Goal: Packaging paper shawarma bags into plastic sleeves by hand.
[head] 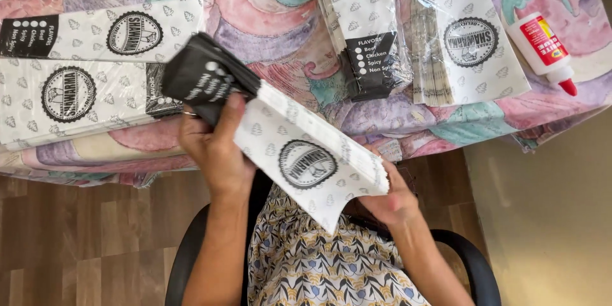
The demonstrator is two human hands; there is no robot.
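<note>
Patterned desk cloth [268, 6] carries bag stacks; my left hand [213, 143] and right hand [392, 201] are both closed around one paper-bag bundle [299, 153].

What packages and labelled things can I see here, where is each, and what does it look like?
Held paper sleeves: between left hand and right hand, long, white, black end, round black emblem.
Left stacks: same sleeves, lying flat on the table.
Wrapped bundles: top centre, clear plastic.
Glue bottle: top right, white, red label and nozzle.
</note>
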